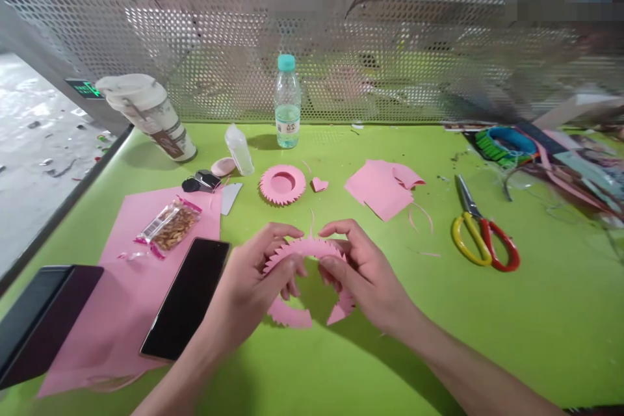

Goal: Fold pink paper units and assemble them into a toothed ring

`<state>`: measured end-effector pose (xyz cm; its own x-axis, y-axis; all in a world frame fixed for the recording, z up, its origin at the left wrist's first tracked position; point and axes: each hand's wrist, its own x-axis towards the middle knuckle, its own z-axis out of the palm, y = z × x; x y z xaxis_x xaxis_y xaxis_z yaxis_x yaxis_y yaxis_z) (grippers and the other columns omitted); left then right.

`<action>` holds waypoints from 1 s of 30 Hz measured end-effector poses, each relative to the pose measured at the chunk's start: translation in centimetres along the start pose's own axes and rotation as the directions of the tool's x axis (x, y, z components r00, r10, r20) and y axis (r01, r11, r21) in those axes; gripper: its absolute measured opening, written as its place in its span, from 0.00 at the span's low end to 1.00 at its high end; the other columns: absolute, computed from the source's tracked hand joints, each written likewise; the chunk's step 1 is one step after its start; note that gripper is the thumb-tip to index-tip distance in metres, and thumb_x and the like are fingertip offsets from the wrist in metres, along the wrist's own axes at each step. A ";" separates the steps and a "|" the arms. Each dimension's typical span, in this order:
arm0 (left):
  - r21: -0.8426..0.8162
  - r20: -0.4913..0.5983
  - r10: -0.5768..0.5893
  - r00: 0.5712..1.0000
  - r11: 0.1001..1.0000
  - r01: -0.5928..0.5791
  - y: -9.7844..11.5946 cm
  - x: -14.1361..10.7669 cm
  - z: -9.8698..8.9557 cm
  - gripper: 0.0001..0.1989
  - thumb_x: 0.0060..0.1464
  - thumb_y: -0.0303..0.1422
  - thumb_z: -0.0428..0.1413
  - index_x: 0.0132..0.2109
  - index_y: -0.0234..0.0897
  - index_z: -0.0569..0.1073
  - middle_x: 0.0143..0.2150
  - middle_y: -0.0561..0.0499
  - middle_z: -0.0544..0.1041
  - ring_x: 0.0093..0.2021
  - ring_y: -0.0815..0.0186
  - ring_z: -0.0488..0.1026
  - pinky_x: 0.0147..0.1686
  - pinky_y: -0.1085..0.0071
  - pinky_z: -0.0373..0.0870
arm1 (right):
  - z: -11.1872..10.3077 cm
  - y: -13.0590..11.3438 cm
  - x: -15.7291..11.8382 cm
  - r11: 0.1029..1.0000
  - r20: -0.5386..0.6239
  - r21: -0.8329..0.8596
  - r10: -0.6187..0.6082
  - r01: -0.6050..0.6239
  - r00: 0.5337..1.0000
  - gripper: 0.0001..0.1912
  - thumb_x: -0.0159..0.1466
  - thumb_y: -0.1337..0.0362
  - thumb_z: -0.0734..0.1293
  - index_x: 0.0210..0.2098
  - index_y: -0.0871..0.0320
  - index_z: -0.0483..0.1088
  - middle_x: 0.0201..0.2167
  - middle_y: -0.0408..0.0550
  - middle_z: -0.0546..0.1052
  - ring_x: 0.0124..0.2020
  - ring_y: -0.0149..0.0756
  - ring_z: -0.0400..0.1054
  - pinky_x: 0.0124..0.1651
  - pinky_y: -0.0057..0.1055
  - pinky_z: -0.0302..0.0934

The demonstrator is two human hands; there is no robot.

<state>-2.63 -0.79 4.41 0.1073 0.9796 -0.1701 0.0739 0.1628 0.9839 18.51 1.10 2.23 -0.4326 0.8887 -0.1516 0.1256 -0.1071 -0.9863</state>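
My left hand (253,279) and my right hand (363,276) both pinch a pink paper ring (307,248) with a saw-toothed edge, holding it above the green table (536,338). The ring is cut open at the bottom, and my fingers hide parts of it. Just beyond my hands lies a smaller toothed pink paper ring (282,184). Beside it are a small pink paper heart (319,184) and a pile of pink paper offcuts (380,187). Red-and-yellow-handled scissors (482,234) lie to the right of my right hand.
Left of my hands, a black smartphone (185,299) and a nut snack packet (170,226) rest on a pink sheet (160,224). A water bottle (287,104), a tumbler (151,118) and a perforated metal screen (390,26) stand behind. The table's left edge (63,205) drops away.
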 end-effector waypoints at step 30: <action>-0.118 -0.077 -0.127 0.989 0.986 0.117 -1.1 0.4 1.5 0.10 0.57 0.36 0.68 0.41 0.33 0.83 0.26 0.50 0.82 0.19 0.70 0.71 0.20 0.75 0.69 | 0.5 1.4 0.4 0.768 0.015 -0.479 -0.478 0.426 0.878 0.11 0.78 0.62 0.65 0.54 0.55 0.77 0.37 0.50 0.85 0.31 0.37 0.78 0.35 0.35 0.77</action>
<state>-1.21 -0.72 3.22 0.0199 0.9572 -0.2889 -0.0319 0.2894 0.9567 18.03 1.10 0.80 -0.4537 0.8249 0.3371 0.3393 0.5097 -0.7906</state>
